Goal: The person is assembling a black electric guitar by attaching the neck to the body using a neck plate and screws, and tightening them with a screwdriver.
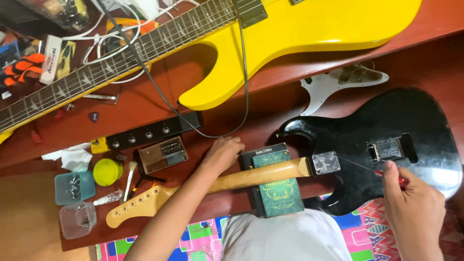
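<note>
A black guitar body (386, 121) lies face down on a reddish wooden surface, its wooden neck (232, 182) running left over a stack of books (275, 193). My left hand (223, 153) rests on the neck beside the books. My right hand (411, 203) grips a red-handled screwdriver (386, 174), its thin shaft pointing left toward the metal neck plate (325, 163). A second metal plate (388, 149) sits in the body's cavity.
A yellow electric guitar (290, 29) lies across the top, a black cable (244, 87) draped over it. A white pickguard (333, 82), a black strip with knobs (145, 135), a brown-cased part (162, 154), a yellow-green lid (107, 171), small plastic containers (75, 186) and tissue (72, 157) sit around.
</note>
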